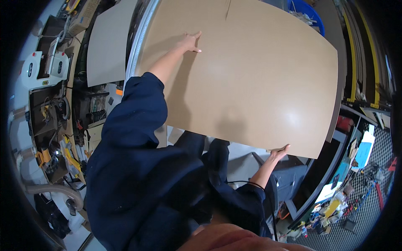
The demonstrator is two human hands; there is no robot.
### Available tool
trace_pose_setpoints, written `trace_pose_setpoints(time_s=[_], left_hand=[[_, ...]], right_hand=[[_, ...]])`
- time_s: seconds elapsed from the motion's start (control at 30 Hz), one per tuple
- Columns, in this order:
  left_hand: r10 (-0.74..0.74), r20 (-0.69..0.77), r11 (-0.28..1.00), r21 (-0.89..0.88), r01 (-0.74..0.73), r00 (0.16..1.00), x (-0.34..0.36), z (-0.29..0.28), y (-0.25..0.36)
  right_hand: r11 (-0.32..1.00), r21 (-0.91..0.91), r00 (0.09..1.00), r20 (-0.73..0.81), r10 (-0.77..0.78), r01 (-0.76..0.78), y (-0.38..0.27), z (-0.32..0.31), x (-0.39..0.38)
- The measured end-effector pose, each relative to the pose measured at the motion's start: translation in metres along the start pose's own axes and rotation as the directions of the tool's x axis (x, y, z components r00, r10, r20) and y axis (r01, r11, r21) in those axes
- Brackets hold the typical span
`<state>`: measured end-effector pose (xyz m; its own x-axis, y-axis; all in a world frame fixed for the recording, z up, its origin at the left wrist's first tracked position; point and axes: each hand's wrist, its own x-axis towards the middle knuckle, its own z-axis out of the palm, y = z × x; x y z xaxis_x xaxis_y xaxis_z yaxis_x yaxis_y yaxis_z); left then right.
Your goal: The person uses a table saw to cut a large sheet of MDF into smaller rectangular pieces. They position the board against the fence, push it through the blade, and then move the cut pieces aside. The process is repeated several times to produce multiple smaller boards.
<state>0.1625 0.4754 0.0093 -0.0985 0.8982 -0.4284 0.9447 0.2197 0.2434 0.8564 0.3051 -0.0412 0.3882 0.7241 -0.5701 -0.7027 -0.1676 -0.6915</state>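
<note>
Board, tan and broad, lies spread before me. My left hand rests on it, thumb and fingers spread, gripping nothing; my right hand clasps its near edge, thumb uppermost, fingers mostly hidden. Beyond sits a blue tub.

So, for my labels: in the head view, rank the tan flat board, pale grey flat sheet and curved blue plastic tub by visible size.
Largest: tan flat board
Next: pale grey flat sheet
Smallest: curved blue plastic tub
</note>
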Motion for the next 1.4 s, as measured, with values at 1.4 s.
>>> trace_pose_setpoints(time_s=[1.4], left_hand=[[-0.073,-0.024,0.997,-0.011,0.073,0.997,0.065,-0.060,-0.055]], right_hand=[[0.997,-0.062,0.998,-0.010,-0.055,0.054,0.036,0.245,0.183]])
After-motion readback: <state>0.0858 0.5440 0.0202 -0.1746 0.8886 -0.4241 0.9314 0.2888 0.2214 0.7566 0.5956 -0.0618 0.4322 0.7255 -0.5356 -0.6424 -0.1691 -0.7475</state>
